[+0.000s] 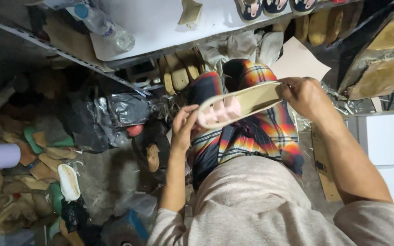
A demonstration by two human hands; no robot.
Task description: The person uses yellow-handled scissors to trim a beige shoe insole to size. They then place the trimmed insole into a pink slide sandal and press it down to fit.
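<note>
A white sandal with pale pink straps and a tan insole is held level above my lap, over plaid trousers. My left hand grips its toe end, near the straps. My right hand pinches its heel end. Both hands are closed on the sandal.
A white work table lies ahead with a plastic bottle and several finished sandals at its far edge. Loose insoles and soles litter the floor at left, beside dark plastic bags. White boards sit at right.
</note>
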